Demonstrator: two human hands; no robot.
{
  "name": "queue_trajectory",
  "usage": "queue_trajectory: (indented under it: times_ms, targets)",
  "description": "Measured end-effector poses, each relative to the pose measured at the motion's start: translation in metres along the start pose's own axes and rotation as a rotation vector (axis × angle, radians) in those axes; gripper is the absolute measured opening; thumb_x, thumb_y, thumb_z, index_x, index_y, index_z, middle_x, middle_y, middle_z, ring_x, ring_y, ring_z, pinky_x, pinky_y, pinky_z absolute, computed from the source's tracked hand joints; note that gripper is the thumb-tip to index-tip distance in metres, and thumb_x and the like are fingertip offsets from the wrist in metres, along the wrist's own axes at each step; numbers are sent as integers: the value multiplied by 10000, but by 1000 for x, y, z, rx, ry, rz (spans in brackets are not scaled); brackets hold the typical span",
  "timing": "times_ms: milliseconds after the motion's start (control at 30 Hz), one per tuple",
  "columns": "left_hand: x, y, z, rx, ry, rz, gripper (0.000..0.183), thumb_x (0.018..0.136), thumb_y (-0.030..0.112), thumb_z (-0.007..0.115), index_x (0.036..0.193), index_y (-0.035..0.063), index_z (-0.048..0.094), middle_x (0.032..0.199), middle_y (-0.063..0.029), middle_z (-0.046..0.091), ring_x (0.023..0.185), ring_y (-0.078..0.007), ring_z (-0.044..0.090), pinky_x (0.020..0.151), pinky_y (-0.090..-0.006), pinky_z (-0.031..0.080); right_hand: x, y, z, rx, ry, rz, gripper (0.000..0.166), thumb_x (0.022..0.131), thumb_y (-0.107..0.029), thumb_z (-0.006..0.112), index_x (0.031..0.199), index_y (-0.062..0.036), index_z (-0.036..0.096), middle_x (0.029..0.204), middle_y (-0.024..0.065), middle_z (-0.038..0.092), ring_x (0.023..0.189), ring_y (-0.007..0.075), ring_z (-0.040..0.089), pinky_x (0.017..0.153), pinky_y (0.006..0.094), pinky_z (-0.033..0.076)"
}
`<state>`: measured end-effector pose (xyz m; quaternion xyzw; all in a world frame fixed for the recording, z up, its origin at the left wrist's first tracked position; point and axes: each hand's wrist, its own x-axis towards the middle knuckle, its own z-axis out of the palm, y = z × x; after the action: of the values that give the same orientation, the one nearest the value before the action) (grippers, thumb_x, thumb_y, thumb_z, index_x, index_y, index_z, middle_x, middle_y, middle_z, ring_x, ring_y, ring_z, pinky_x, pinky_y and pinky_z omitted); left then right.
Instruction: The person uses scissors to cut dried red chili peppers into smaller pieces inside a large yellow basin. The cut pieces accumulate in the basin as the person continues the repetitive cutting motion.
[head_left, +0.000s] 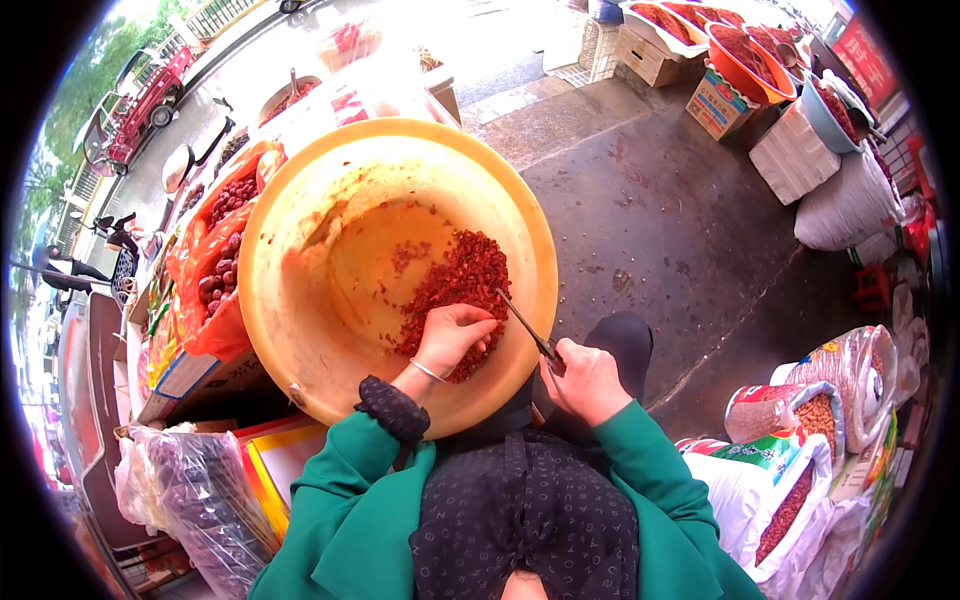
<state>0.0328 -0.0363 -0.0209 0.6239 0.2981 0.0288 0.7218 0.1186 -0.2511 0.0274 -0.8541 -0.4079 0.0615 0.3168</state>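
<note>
A large yellow plastic basin (401, 131) stands in front of me, its inside stained. Chopped dried red chilies (474, 262) are heaped on its near right side, with loose flakes scattered over the bottom. My left hand (454, 337) is over the heap, thumb and fingertips pinched together; whether a piece sits between them is too small to tell. Gripped in my right hand (586, 381) at the basin's right rim is a pair of scissors (529, 322). Its blades point inward over the chilies, just right of my left fingertips.
Left of the basin, red dates (219, 279) fill an orange plastic bag (214, 330). Open sacks of peanuts (816, 420) and red beans (786, 514) stand at right. Beyond the concrete floor (660, 202), an orange basin (750, 71) of red chili sits on a carton (718, 105).
</note>
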Motion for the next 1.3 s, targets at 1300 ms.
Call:
queue_trajectory:
  times_ms: [1300]
  targets:
    - [21, -20, 18, 546, 235, 381, 149, 791, 49, 685, 912, -6, 617, 880, -171, 613, 820, -336, 625, 720, -397, 510, -3, -7, -2, -39, -25, -18, 216, 770, -151, 662, 676, -51, 495, 560, 164, 564, 539, 373, 605, 500, 438, 486]
